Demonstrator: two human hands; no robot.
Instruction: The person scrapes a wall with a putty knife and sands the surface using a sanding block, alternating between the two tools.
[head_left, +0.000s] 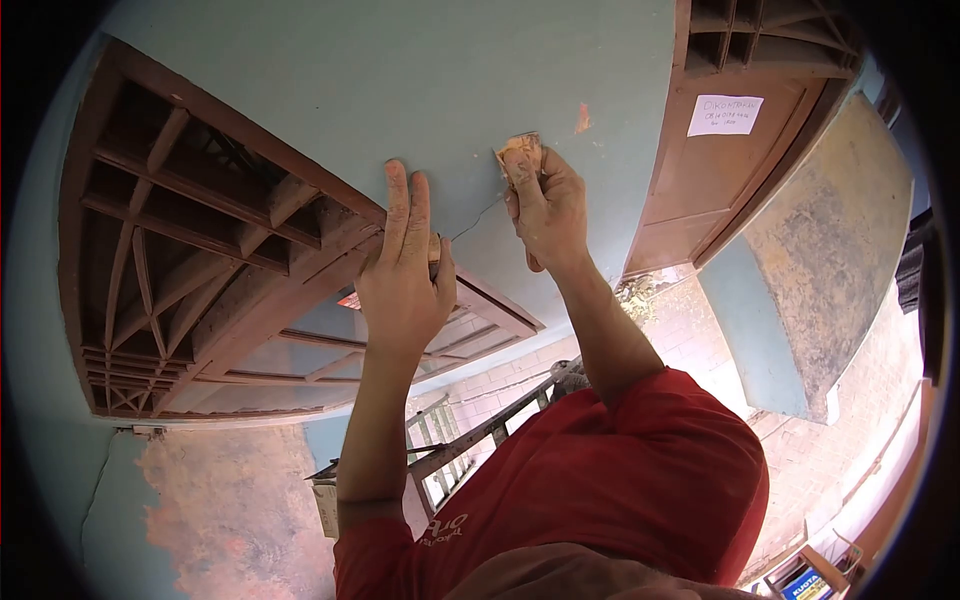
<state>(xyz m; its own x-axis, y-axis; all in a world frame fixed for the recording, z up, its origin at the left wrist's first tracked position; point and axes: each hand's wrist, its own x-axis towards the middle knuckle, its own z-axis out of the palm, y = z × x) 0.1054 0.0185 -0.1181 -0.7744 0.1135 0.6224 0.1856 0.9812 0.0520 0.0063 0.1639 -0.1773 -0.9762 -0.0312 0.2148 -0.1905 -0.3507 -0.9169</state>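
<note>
Against the pale blue-green wall (330, 80), my right hand (549, 205) grips a scraper (521, 146) whose blade carries a beige, paste-like material. The scraper's edge is at the wall, and its handle end shows below my fingers. To the left, my left hand (405, 270) is raised near the edge of the brown wooden frame, two fingers stretched upward. A small piece of something shows between its thumb and fingers; what it is I cannot make out. A thin crack (478, 218) runs along the wall between both hands.
The brown lattice frame (200, 225) spans the left side. A brown door (690, 170) with a paper sign (725, 115) stands to the right. Below are a green metal railing (435, 440), patchy walls (240, 500) and a tiled floor (810, 450).
</note>
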